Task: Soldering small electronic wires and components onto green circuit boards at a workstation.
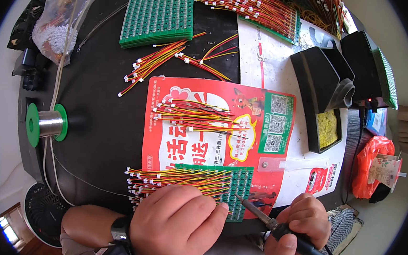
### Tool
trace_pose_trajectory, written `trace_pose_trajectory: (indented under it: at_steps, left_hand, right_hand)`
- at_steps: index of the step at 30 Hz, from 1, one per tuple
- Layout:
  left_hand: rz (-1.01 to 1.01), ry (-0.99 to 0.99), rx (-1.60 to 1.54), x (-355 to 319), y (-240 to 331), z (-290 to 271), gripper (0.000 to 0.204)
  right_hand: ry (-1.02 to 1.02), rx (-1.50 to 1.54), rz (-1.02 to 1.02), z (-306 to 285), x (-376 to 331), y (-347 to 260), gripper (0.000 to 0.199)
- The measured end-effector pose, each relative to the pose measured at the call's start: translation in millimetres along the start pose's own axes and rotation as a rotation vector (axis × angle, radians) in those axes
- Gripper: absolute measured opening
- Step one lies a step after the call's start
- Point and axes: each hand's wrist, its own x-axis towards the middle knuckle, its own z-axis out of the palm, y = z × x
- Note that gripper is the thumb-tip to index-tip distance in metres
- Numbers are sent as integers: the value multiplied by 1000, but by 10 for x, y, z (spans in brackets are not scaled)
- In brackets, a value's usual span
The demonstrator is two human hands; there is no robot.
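Observation:
My right hand (300, 226) grips a soldering iron (295, 241) by its black handle. The iron's tip points left and lies over the bare right part of a green circuit board panel (240, 190). My left hand (177, 223), fingers closed, rests over the panel's near left part; whatever its fingertips hold is hidden. Rows of red, yellow and black wires with white connectors (162, 175) lie across the panel, their connectors sticking out on the left. Thin solder wire runs from a green-ended spool (48, 125) toward my left hand. Beyond the panel, loose connector wires (200, 115) lie on a red printed sheet (152, 142).
Farther back are a stack of green panels (159, 16), a wire bunch (159, 61) and a wired panel pile (251, 9). At right stand a black iron stand (320, 79) with yellow sponge (327, 128) and a red bag (371, 162). A black fan (44, 213) sits lower left.

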Motion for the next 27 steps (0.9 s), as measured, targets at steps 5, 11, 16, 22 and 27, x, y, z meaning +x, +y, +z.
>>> trace_pose_trajectory:
  at_steps: [5,11,16,22,27]
  left_hand:
    - [-9,-5,45,-9,-7,55,20]
    - [-18,-21,43,-12,-25,62,19]
    - [-24,-56,61,-11,-34,49,22]
    - [-49,-61,67,-10,-19,37,23]
    - [-45,-55,71,-10,-32,50,22]
  right_hand:
    - [-61,-7,18,-28,6,-21,24]
    - [-134,-13,11,-82,31,-30,22]
    - [-138,-17,-23,-56,38,-12,21]
    - [-154,-45,-29,-34,44,-22,22]
    - [-192,-89,-2,-38,60,-45,22]
